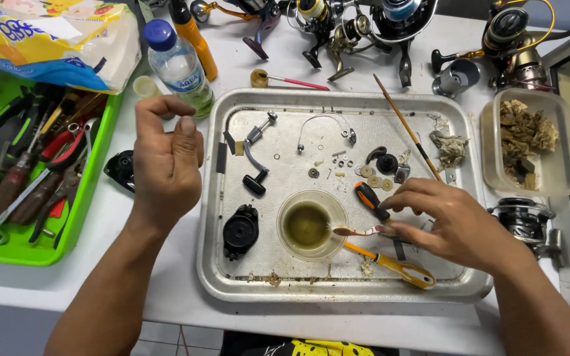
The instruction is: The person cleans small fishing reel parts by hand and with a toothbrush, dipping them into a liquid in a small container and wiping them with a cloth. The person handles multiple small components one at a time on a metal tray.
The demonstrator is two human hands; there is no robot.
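One toothbrush in right hand lies level, bristles pointing left.

A silver metal tray sits on the white surface — in it a clear cup of murky olive-brown liquid, a black round cover and an orange-and-black screwdriver. At the surface's left edge, a bright green bin; behind the tray, a blue-capped clear bottle — beside it an orange tube.
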